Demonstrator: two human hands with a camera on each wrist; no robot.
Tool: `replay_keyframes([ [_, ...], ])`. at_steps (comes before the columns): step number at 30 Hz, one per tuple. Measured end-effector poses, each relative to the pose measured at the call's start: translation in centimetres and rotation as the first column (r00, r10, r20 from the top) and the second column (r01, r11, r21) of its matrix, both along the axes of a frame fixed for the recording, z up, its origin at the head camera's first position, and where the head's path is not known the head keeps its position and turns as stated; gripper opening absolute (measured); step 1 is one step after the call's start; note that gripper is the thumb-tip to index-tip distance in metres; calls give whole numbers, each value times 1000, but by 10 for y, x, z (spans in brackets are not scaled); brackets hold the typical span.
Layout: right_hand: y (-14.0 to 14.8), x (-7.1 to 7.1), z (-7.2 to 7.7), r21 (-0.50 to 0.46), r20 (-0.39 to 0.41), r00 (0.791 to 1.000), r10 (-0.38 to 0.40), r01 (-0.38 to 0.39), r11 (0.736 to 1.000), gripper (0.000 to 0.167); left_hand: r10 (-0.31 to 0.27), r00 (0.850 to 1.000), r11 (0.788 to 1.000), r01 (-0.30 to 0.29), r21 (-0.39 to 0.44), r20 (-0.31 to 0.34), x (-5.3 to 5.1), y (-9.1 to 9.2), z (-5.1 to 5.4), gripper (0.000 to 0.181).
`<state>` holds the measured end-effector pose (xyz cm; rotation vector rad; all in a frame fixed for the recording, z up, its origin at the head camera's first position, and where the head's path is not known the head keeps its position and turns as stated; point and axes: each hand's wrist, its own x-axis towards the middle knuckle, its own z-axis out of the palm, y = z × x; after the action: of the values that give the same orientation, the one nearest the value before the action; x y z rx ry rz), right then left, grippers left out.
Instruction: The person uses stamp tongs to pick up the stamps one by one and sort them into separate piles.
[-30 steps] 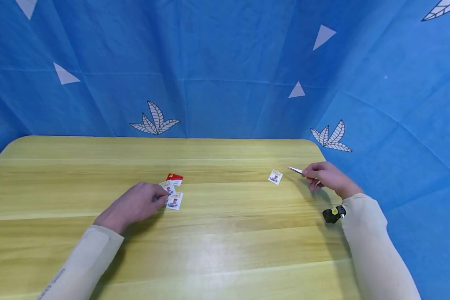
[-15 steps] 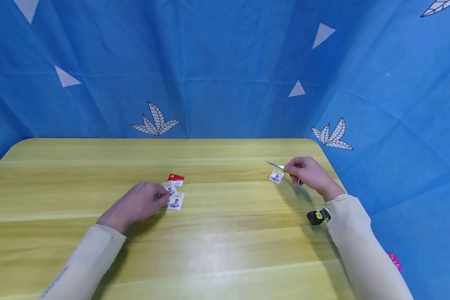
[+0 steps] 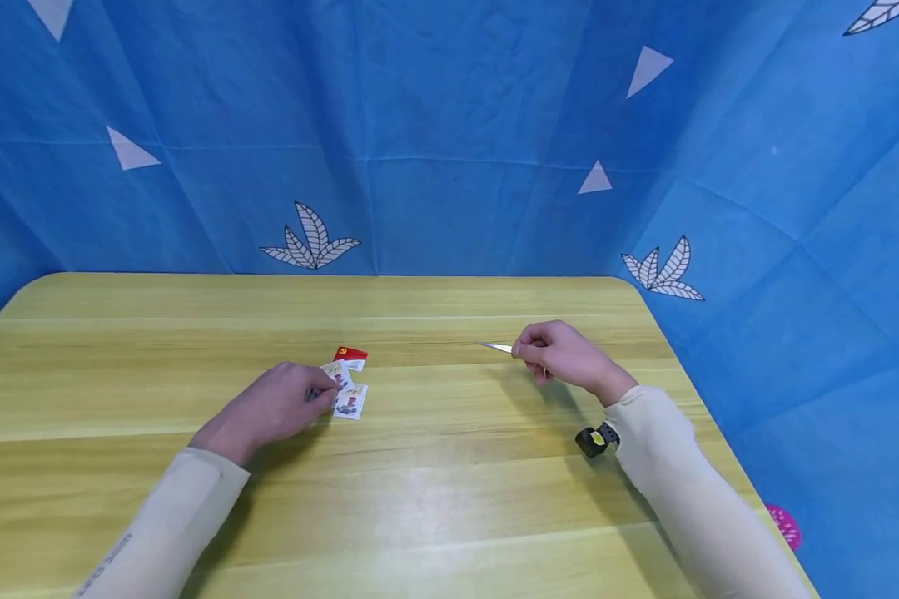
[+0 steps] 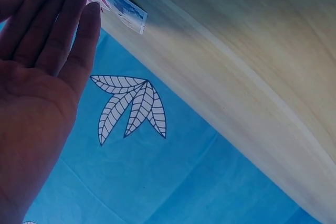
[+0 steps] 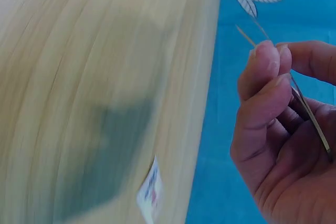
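– Red and white are being shown by one slip (image 3: 350,354) at the left grip (image 3: 265,410); which step is being judged to be in hand?

– Small stamps are being worked with a tool, it seems: tweezers (image 3: 498,347) are being pinched between the thumb and fingers of the right grip (image 3: 567,358), and their points are being aimed leftward above the bench (image 3: 427,516).

– Is anything being carried between those points?

– Nothing is being shown there; in the right wrist view the points are being held narrowly apart.

– And where are the stamps being kept?

– An upper stamp (image 3: 339,373) and a lower stamp (image 3: 350,402) are being met by the fingertips of the left grip, well apart from the tweezers. A lone stamp (image 5: 151,191) is being borne by the bench near the right grip, untouched; in the head view it is seemingly being hidden by that hand.

– Are the left-hand stamps being pinched?

– That cannot be told; they may only be being pressed.

– What is being called for next?

– If the left-hand stamps are being aimed at, a slow approach is probably being asked for, the points being closed lightly on one paper edge while the others are being kept steady
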<state>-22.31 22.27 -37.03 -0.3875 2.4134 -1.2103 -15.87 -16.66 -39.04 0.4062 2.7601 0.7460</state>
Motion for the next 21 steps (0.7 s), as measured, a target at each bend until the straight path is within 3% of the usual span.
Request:
replay_keyframes([
  [7, -29, -3, -3, -51, 61, 995, 82, -79, 996, 24, 9, 1000, 1000, -9, -5, 10, -1, 1, 3, 27],
  [21, -60, -8, -14, -109, 61, 982, 181, -174, 979, 23, 14, 1000, 1000, -14, -13, 4, -1, 3, 4, 27],
])
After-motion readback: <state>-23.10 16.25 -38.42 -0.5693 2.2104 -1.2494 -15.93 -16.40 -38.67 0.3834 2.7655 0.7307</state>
